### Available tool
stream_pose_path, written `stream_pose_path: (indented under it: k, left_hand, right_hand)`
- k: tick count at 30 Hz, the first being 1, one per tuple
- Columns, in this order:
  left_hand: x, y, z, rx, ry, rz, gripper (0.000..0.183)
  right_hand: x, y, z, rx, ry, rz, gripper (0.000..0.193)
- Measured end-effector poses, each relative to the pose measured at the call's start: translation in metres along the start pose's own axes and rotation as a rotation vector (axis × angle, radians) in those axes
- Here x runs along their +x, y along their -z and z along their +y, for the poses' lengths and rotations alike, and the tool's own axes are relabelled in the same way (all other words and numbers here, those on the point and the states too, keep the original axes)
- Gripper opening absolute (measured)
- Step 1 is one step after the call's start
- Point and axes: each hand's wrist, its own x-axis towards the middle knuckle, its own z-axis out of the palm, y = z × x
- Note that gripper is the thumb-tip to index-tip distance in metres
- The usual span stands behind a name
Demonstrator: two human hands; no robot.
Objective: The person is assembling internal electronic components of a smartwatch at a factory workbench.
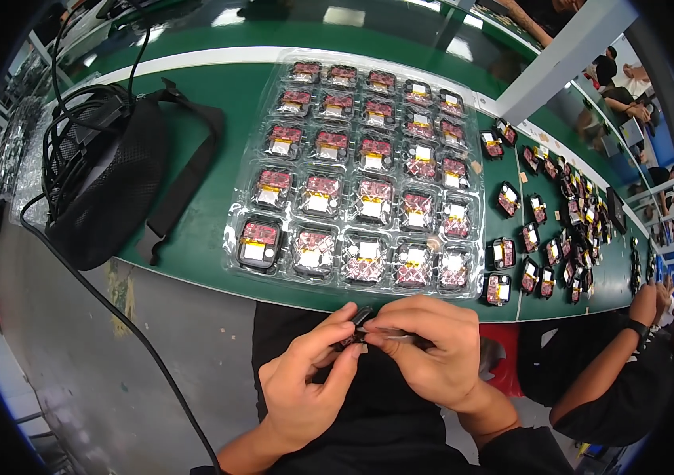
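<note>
Just past the table's front edge, above my lap, my left hand (305, 384) pinches a small black device housing (361, 318) between thumb and fingers. My fingertips cover most of it. My right hand (434, 356) meets it from the right, its fingers closed on a thin, dark metallic tool (410, 338) whose exact kind is hard to make out. Beyond both hands lies a clear plastic tray (236, 252) with rows of pockets. Small black square devices (258, 244) with red circuit boards, yellow tape and white labels fill it; the near-left one appears to sit higher than its neighbours.
Many similar devices (503, 253) lie loose on the green table (194, 253) at right. A black mesh bag (119, 194) with cables and a strap is at left; one cable (127, 324) hangs past the edge. A white post (555, 63) rises behind. A co-worker's arm (610, 372) is at right.
</note>
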Motion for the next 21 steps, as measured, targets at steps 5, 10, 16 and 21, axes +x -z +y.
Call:
stream_pose_path:
  k: [5,10,16,21]
  left_hand:
    - [-0.0017,0.0009,-0.0009,0.004,-0.007,0.003,0.032]
    - [-0.0039,0.0047,0.0007,-0.057,-0.002,-0.023,0.030]
    - [-0.0046,0.0055,0.0039,-0.175,0.002,0.011,0.026]
    - [-0.0061,0.0071,0.0036,-0.251,-0.013,0.033,0.023]
  right_hand:
    - [0.0004,0.0008,0.0019,0.051,-0.032,-0.030,0.023]
    - [0.0013,0.0007,0.0031,0.093,-0.039,-0.027,0.024]
    - [0.0011,0.0007,0.0005,0.178,-0.103,0.010,0.019]
    - [0.0046,0.0082,-0.0052,0.280,-0.277,-0.105,0.023]
